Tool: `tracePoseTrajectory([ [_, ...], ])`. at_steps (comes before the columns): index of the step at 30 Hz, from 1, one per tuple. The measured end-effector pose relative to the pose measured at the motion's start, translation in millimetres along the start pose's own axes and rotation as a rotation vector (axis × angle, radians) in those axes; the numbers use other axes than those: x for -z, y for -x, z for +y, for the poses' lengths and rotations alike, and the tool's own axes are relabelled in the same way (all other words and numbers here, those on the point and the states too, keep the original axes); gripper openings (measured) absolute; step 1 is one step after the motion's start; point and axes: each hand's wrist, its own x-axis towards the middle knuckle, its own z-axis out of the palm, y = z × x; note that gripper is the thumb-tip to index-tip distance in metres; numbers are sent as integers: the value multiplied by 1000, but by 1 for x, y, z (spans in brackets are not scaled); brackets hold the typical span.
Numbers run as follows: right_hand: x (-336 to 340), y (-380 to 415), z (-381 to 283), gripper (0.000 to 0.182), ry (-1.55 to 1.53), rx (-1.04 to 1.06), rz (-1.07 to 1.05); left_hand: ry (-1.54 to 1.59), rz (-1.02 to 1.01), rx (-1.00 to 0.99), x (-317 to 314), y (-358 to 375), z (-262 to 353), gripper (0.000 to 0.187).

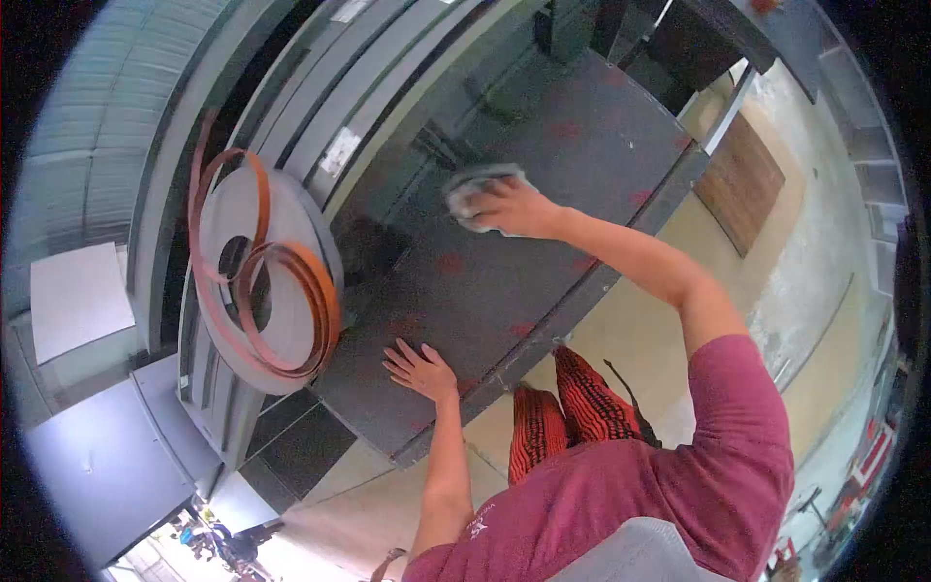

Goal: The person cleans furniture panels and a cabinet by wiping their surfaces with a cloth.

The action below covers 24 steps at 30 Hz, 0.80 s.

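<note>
A dark panel with faint red markings (543, 281) lies in front of me like a bench top. On its far part my right hand (509, 209) presses a crumpled pale cloth (468, 197), with the fingers bent over it; hand and cloth are slightly blurred. My left hand (421, 371) rests flat on the near left part of the panel, fingers spread, holding nothing. Left of that hand, a large pale roll of edge banding (281, 209) leans on grey frame rails, with loose orange-brown strip (325, 306) curling off it.
Grey metal rails (320, 107) run along the panel's far side. A brown board (742, 184) lies on the floor at right. White panels (82, 301) and a grey cabinet-like box (107, 466) stand at left. Shelving (863, 126) lines the far right.
</note>
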Motion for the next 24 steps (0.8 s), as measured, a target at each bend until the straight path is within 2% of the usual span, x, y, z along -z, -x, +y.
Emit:
tracePoseTrajectory([
  [1,-1,2,7,33,-13,52,50,2,0,3,-1,0,0,51],
  [3,-12,5,50,36,145,-72,-26,-9,-5,-8,-4,-2,-3,51],
  [4,0,12,84,34,353,-351,-4,-4,-2,-7,-5,1,-2,51],
  [5,7,27,136,29,124,-424,162,-5,-15,-12,-5,4,0,51],
  [6,-14,49,193,26,395,-621,286,1,-6,-12,-4,3,2,51],
  [7,-3,72,231,27,319,-843,225,4,7,-10,-3,2,1,51],
  [9,22,105,220,24,418,-1051,562,-18,8,-16,-6,1,-5,51],
  [10,28,107,207,28,253,-919,520,-26,21,-22,-9,3,-5,51],
  [11,45,90,153,30,137,-898,309,-18,27,-33,-7,6,-3,51],
  [12,20,86,105,30,65,-718,225,-16,13,-17,-3,6,0,51],
  [13,11,83,29,22,143,-455,251,-14,2,-8,1,5,1,50],
  [14,-21,88,-43,22,-202,-300,248,-3,14,-40,3,7,-1,50],
  [15,-3,91,-116,25,-438,-292,117,-24,-1,-13,2,8,-3,50],
  [16,-40,115,-179,26,-283,68,-106,-44,-19,17,-1,6,-1,50],
  [17,-6,136,-209,23,-280,201,-42,-31,-12,-12,-3,5,0,50],
  [19,-15,161,-205,37,-354,338,197,-65,23,-5,-5,9,-5,50],
  [21,11,168,-140,37,-685,50,247,-92,37,-28,-6,9,-7,50],
  [22,-14,178,-99,35,-319,-51,39,-101,23,-13,-3,10,-5,50],
  [23,-15,189,-49,31,-88,-170,206,-110,10,-3,3,11,-1,51],
  [24,19,197,0,28,-13,-269,245,-138,-21,12,12,11,5,50],
])
